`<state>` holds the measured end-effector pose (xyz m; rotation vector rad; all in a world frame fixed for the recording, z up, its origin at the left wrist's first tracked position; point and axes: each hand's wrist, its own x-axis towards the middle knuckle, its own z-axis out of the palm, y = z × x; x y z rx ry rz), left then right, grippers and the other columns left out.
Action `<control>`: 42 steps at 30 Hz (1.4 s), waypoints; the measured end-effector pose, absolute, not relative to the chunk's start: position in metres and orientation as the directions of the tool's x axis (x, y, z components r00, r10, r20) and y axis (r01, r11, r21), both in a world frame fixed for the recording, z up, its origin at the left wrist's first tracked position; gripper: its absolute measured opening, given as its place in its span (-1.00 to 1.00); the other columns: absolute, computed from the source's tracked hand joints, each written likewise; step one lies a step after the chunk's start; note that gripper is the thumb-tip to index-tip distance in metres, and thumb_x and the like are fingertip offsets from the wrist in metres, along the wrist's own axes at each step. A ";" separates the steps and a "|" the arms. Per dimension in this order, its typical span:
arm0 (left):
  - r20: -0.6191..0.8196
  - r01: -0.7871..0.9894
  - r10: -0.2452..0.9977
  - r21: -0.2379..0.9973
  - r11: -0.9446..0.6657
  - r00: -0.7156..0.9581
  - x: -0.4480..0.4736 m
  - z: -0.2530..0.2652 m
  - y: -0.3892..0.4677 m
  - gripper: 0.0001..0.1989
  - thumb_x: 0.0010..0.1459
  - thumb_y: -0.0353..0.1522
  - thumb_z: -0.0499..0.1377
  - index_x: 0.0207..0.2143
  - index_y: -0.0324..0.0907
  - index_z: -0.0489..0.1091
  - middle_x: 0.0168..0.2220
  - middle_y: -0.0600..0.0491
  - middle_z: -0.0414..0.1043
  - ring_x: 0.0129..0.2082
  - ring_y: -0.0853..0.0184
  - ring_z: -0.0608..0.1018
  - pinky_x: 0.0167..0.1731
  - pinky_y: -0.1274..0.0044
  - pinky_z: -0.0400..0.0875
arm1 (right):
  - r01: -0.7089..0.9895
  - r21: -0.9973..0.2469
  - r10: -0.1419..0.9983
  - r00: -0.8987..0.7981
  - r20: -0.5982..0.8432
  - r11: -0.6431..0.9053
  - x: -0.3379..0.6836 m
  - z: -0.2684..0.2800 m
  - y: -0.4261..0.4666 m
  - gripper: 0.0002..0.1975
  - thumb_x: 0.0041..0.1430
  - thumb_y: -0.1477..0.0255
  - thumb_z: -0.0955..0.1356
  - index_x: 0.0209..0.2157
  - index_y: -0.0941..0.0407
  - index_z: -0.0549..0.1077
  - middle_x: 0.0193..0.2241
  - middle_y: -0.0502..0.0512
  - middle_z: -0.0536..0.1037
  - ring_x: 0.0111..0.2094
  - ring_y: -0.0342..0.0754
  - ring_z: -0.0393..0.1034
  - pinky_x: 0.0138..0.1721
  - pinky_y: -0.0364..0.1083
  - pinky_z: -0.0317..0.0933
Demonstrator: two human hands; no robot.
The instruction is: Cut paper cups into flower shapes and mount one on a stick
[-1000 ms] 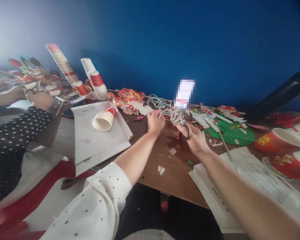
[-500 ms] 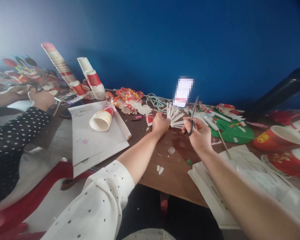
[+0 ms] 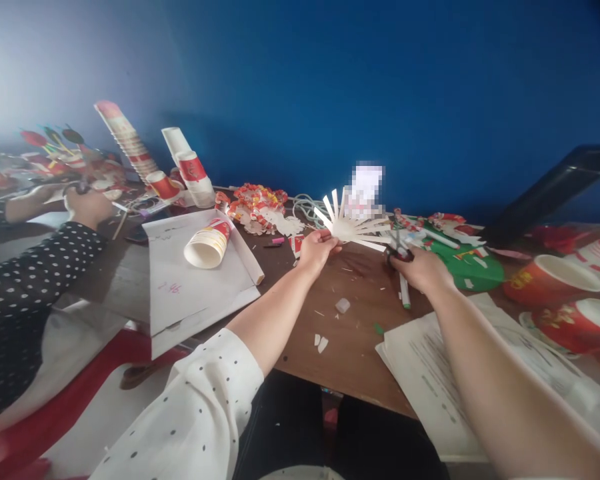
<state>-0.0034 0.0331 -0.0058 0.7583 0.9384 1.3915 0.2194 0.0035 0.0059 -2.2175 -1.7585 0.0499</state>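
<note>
My left hand (image 3: 317, 252) is closed on the edge of a cut paper cup (image 3: 344, 230), whose side is slit into white strips that fan out round its base. Facing it on the right, my right hand (image 3: 425, 267) grips a pair of scissors (image 3: 399, 253) by the dark handles. The blades point toward the strips; whether they touch is unclear. Below the scissors lies a white pen with a green end (image 3: 405, 292). White paper scraps (image 3: 321, 343) and a small translucent piece (image 3: 343, 305) lie on the brown table (image 3: 300, 360).
To the left, nested paper cups (image 3: 205, 247) lie on a white board (image 3: 175, 313). Stacked cups (image 3: 127, 143) lean by the blue wall. Red cut-outs (image 3: 257, 203), a blurred phone (image 3: 365, 190), a green disc (image 3: 470, 267), papers (image 3: 430, 373) and red cups (image 3: 553, 280) surround the work. A co-worker's hands (image 3: 87, 205) are far left.
The cut cup has turned so its base and spread strips face me. My right hand has moved right with the scissors, which have swung from upright to lower, uncovering the white pen.
</note>
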 end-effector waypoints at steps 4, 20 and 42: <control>-0.080 -0.513 0.997 0.856 0.060 -0.016 -0.004 -0.003 0.029 -0.86 -0.02 -0.61 0.23 -0.39 -0.30 0.35 -0.48 0.04 0.48 -0.42 0.41 0.56 -0.16 0.45 0.45 | 0.955 -0.067 0.954 0.292 0.065 -0.288 0.211 0.012 0.000 -0.48 0.03 0.10 0.30 -0.06 0.15 0.45 -0.16 0.35 0.50 -0.19 0.23 0.41 -0.34 0.04 0.23; -0.077 -0.608 0.993 0.786 0.113 0.085 0.003 -0.006 0.027 -0.99 -0.02 -0.55 0.26 -0.46 -0.35 0.47 -0.42 -0.06 0.53 -0.36 0.39 0.57 -0.08 0.48 0.42 | 0.497 -0.863 0.964 0.174 0.199 0.088 0.153 0.007 -0.015 -0.62 0.00 0.11 0.37 -0.29 0.12 0.58 -0.49 0.07 0.53 -0.47 -0.04 0.35 -0.43 -0.09 0.21; -0.246 -0.568 0.954 0.767 0.298 0.169 0.014 -0.012 0.018 -0.95 -0.02 -0.52 0.27 -0.43 -0.33 0.47 -0.46 0.00 0.51 -0.48 0.44 0.52 -0.38 0.61 0.39 | -0.233 -0.972 0.969 0.237 -0.066 -0.009 0.127 -0.023 0.002 -0.71 -0.17 0.22 0.47 -0.49 0.16 0.50 -0.61 -0.02 0.46 -0.60 -0.17 0.27 -0.57 -0.16 0.16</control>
